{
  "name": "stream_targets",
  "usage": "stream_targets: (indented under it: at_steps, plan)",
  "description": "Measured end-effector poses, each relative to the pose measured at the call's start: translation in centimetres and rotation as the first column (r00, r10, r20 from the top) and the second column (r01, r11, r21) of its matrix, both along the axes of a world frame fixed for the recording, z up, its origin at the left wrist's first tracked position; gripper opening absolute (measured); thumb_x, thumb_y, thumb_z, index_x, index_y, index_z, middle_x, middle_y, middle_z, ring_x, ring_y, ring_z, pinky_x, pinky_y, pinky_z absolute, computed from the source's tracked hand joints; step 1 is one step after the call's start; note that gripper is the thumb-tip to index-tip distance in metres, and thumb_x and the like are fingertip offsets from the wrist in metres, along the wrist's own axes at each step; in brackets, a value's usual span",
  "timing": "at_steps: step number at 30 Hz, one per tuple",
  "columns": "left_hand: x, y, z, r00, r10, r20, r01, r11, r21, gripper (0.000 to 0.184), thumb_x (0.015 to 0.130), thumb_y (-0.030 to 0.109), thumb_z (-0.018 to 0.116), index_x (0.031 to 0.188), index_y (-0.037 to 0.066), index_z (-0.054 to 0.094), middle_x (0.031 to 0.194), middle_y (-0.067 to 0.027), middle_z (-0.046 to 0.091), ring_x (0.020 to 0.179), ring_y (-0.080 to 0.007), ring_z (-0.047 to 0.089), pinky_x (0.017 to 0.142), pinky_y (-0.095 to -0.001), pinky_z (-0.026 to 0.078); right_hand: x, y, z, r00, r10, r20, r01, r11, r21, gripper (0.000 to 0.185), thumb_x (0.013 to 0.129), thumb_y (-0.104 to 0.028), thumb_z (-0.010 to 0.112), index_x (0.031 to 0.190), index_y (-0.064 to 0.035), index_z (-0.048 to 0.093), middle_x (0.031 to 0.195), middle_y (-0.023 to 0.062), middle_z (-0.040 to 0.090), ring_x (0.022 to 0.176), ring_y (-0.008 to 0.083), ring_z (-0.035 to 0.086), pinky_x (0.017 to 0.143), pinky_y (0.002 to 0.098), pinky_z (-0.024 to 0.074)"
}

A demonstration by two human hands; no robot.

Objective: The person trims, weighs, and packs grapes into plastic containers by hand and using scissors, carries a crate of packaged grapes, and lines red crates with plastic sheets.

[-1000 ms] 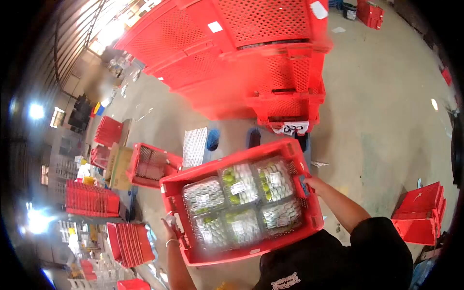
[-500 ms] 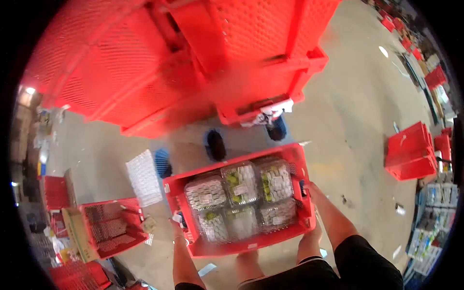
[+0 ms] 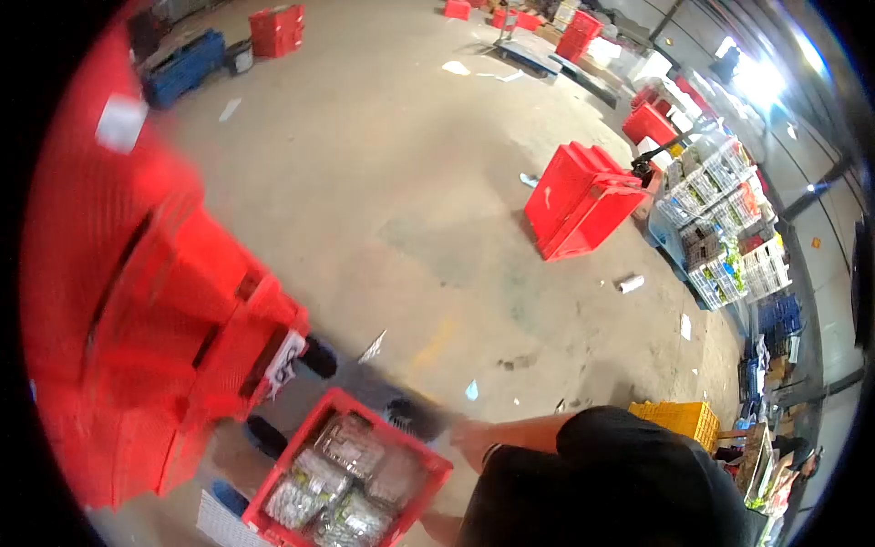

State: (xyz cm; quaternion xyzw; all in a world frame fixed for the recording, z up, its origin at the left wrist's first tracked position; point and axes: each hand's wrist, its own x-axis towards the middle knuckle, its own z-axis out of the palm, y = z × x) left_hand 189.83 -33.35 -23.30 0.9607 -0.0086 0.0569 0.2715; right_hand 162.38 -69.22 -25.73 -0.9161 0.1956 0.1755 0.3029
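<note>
A red crate (image 3: pixel 421 481) holding several clear plastic packs (image 3: pixel 351 445) with pale and some green contents sits low at the bottom left of the view. Near the crate's right-hand corner is my right hand (image 3: pixel 468 441), blurred, its fingers not readable. Whether it touches the rim I cannot tell. My left hand is out of view. Tall stacked red crates (image 3: pixel 173 337) stand just beyond the packed crate, and a white label or paper (image 3: pixel 284 365) hangs on one of them.
Dark-holed blue-grey pallet parts (image 3: pixel 266 438) show around the crate. A red crate stack (image 3: pixel 583 201) stands on the concrete floor to the right, beside loaded white crates (image 3: pixel 720 210). A yellow crate (image 3: pixel 676 421) is at my right. Paper scraps and a white roll (image 3: pixel 630 283) lie about.
My view has swung to the right. The packed crate, held between both hands before, now appears smaller and at lower left. My left hand has left the view.
</note>
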Motion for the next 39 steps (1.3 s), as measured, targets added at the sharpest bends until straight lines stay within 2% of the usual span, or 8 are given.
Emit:
stream_targets:
  at_steps: [2, 3, 8, 12, 17, 23, 31, 39]
  plan:
    - [-1.2, -3.0, 1.8, 0.998, -0.055, 0.037, 0.052, 0.995, 0.087, 0.044, 0.086, 0.045, 0.037, 0.098, 0.007, 0.056, 0.088, -0.0052, 0.058, 0.08, -0.0192, 0.054, 0.071, -0.0297, 0.042, -2.1, -6.6, 1.8, 0.972, 0.235, -0.006, -0.234, 0.972, 0.034, 0.014, 0.077, -0.017, 0.046, 0.075, -0.009, 0.057, 0.078, 0.0067, 0.06, 0.073, 0.0251, 0.056, 0.058, 0.0369, 0.0435]
    - [-2.1, -3.9, 2.6, 0.995, -0.086, 0.053, 0.08, 0.99, 0.113, 0.044, 0.086, 0.044, 0.037, 0.098, 0.007, 0.057, 0.089, -0.0054, 0.058, 0.08, -0.0195, 0.054, 0.071, -0.03, 0.042, -6.5, -9.6, -2.6, 0.966, -0.191, 0.174, 0.114, 0.92, 0.375, 0.014, 0.076, -0.016, 0.045, 0.076, -0.0068, 0.056, 0.076, 0.0085, 0.06, 0.071, 0.0251, 0.057, 0.058, 0.0376, 0.0429]
    - [-6.1, -8.1, 6.6, 0.974, -0.185, 0.131, 0.158, 0.968, 0.194, 0.042, 0.086, 0.043, 0.039, 0.096, 0.006, 0.057, 0.089, -0.0063, 0.058, 0.08, -0.0209, 0.055, 0.071, -0.0313, 0.042, -23.7, -26.2, -0.1, 0.935, -0.048, -0.35, -0.053, 0.961, -0.272, 0.019, 0.082, -0.016, 0.04, 0.089, -0.0072, 0.056, 0.083, 0.0125, 0.059, 0.078, 0.0294, 0.058, 0.066, 0.0404, 0.0461]
    - [-11.3, -11.3, 8.4, 0.926, -0.301, 0.227, 0.258, 0.945, 0.2, 0.041, 0.086, 0.042, 0.04, 0.096, 0.006, 0.057, 0.09, -0.0071, 0.058, 0.08, -0.022, 0.055, 0.071, -0.0324, 0.043, -35.9, -30.1, 3.5, 0.463, -0.767, -0.445, 0.732, 0.614, -0.296, 0.027, 0.08, -0.02, 0.044, 0.096, -0.005, 0.06, 0.101, 0.0138, 0.058, 0.091, 0.0298, 0.056, 0.073, 0.0392, 0.0451]
    - [-21.6, -16.3, 7.3, 0.809, -0.486, 0.33, 0.463, 0.874, 0.15, 0.039, 0.085, 0.04, 0.042, 0.094, 0.006, 0.057, 0.089, -0.0078, 0.059, 0.08, -0.0227, 0.055, 0.07, -0.0333, 0.043, -43.5, -31.9, 4.8, 0.453, -0.596, -0.663, 0.802, 0.598, 0.011, 0.037, 0.077, -0.034, 0.047, 0.087, -0.0017, 0.063, 0.089, 0.0177, 0.061, 0.08, 0.0334, 0.058, 0.068, 0.0426, 0.0462]
    - [-43.0, -33.9, 7.2, 0.819, -0.572, -0.044, 0.568, 0.819, -0.082, 0.034, 0.083, 0.037, 0.045, 0.091, 0.006, 0.058, 0.084, -0.0076, 0.058, 0.077, -0.0205, 0.055, 0.068, -0.0318, 0.043, -53.8, -43.4, 5.1, 0.649, -0.499, -0.574, 0.578, 0.815, -0.055, 0.035, 0.073, -0.031, 0.05, 0.093, -0.0041, 0.061, 0.097, 0.0185, 0.059, 0.087, 0.0338, 0.056, 0.073, 0.0423, 0.0452]
    - [-70.3, -54.3, 0.4, 0.348, -0.615, -0.708, 0.49, 0.763, -0.422, 0.028, 0.081, 0.032, 0.05, 0.086, 0.007, 0.059, 0.078, -0.0072, 0.058, 0.074, -0.0175, 0.055, 0.064, -0.0299, 0.043, -74.0, -65.8, 17.5, 0.322, -0.943, 0.08, 0.638, 0.154, -0.755, 0.049, 0.077, -0.024, 0.049, 0.124, -0.0153, 0.038, 0.132, 0.0096, 0.03, 0.117, 0.0246, 0.037, 0.096, 0.0388, 0.0259]
    - [-76.4, -65.0, -7.6, 0.567, -0.39, -0.726, 0.299, 0.918, -0.26, 0.021, 0.078, 0.027, 0.055, 0.082, 0.007, 0.06, 0.071, -0.0068, 0.058, 0.071, -0.0146, 0.055, 0.061, -0.0279, 0.043, -89.5, -70.5, 16.6, 0.505, -0.835, -0.218, 0.816, 0.545, -0.195, 0.035, 0.081, -0.034, 0.046, 0.091, -0.0011, 0.055, 0.089, 0.021, 0.058, 0.085, 0.0372, 0.055, 0.074, 0.0457, 0.0423]
